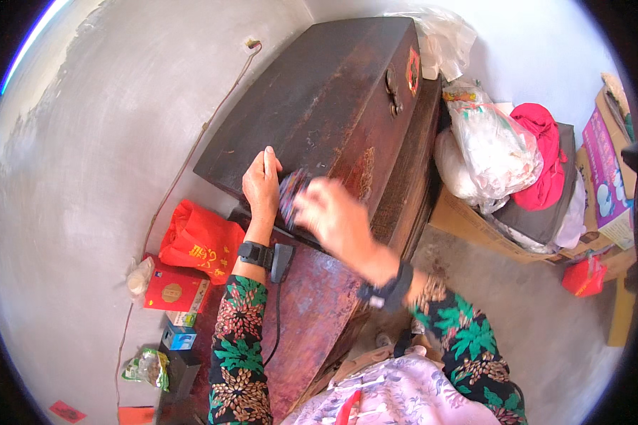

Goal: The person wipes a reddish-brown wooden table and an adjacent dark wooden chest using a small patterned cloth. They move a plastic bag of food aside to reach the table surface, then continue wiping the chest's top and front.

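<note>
A bundle of multicoloured, striped material (292,197), perhaps yarn or cloth, is between my hands over the front edge of a dark wooden chest (303,101). My left hand (261,183) appears closed on its left side, thumb on top, with part of the grip hidden. Blurred by motion, my right hand (336,218) overlaps the bundle's right side with bent fingers. Whether it grips the bundle cannot be told. Both wrists wear black bands, and a black device (282,263) with a cable sits beside the left one.
Below the chest is a worn reddish wooden surface (308,297). A red bag (199,239) and a red box (173,289) stand along the left wall. To the right, plastic bags (492,146) and red fabric (539,159) top a cardboard box (468,226). Metal hardware (392,93) juts from the chest.
</note>
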`<state>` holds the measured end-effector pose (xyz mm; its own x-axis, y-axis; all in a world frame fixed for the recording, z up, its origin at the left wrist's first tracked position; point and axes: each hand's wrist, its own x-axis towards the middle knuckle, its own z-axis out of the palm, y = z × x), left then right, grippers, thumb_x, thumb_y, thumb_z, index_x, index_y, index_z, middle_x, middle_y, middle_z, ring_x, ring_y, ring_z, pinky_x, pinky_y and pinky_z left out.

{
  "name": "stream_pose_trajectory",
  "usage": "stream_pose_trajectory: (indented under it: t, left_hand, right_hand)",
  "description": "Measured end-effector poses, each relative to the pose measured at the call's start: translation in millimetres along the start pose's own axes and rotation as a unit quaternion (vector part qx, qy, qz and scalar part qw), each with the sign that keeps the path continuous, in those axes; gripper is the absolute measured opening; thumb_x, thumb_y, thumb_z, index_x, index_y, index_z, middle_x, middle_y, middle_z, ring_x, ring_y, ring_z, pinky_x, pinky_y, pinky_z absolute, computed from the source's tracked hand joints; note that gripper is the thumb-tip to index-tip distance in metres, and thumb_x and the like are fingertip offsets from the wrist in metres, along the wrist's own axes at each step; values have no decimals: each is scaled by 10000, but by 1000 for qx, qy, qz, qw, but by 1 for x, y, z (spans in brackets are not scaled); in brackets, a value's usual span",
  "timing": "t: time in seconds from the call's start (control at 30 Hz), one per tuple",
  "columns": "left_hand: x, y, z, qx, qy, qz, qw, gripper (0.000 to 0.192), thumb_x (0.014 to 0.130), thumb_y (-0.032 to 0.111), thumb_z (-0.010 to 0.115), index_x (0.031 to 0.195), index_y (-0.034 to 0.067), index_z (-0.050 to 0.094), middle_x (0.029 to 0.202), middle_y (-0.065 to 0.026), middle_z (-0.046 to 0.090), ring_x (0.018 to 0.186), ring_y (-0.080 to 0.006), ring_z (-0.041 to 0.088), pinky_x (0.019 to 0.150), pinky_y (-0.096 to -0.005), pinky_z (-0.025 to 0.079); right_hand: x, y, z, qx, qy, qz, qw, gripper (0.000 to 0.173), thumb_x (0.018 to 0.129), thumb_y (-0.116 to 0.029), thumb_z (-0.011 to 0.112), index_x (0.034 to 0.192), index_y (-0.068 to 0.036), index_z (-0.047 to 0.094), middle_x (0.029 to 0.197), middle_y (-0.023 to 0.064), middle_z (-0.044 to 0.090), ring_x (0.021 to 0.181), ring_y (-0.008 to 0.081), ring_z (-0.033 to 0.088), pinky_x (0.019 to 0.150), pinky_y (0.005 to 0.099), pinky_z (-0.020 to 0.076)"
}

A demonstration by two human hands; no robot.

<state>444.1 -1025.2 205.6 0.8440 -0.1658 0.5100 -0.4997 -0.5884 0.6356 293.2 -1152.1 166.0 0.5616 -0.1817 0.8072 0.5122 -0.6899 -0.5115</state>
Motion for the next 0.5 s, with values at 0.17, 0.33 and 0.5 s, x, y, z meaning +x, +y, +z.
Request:
stream_pose_trajectory:
  t: [0.17,0.33,0.5]
  left_hand:
    - [0,2,-2,14,-11,9,1000,511,1102,414,493,752,55,590,673,-104,550,652,-229,547,664,-390,446]
    - [-1,4,-3,29,-12,-2,1000,507,1100,408,502,748,52,581,662,-96,535,645,-221,530,661,-387,441]
    - [-1,3,-1,16,-12,2,1000,483,1104,349,523,740,34,566,652,-68,508,645,-152,489,636,-344,420]
  right_hand:
    - [10,17,-2,55,20,130,990,216,934,-206,755,1104,-75,733,1024,80,637,916,272,710,771,365,583]
    - [37,46,-8,16,86,126,988,282,941,-212,760,1155,-37,704,1092,104,619,926,272,698,810,368,569]
    - [-58,-12,24,117,92,111,983,298,917,-90,770,1190,-54,658,1163,129,599,1054,284,669,855,386,565]
